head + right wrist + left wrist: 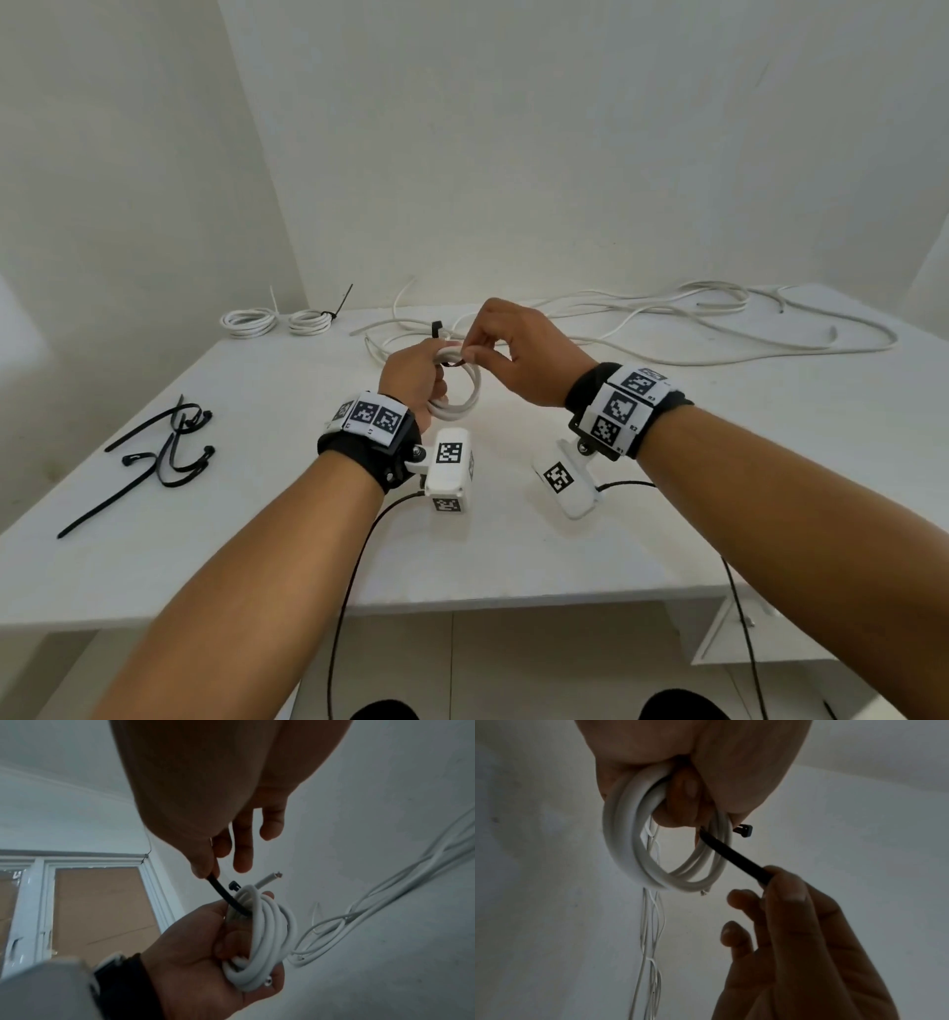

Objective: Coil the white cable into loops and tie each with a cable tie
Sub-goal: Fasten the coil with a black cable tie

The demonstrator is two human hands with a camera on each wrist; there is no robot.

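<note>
My left hand [416, 372] grips a small coil of white cable [462, 395] above the middle of the table; the same coil [664, 850] hangs from its fingers in the left wrist view. A black cable tie [734, 854] runs round the coil's strands, its head [743, 830] sticking out on the far side. My right hand [506, 354] pinches the tie's tail [223, 892] between thumb and forefinger, with the other fingers spread. The coil [264, 941] lies in the left palm in the right wrist view, a cut cable end [270, 879] poking up.
Two tied white coils [277, 321] lie at the table's back left. Loose white cable [667, 318] sprawls across the back and right. Several black cable ties [164, 452] lie at the left. The white table [719, 488] ends at a near edge above the floor.
</note>
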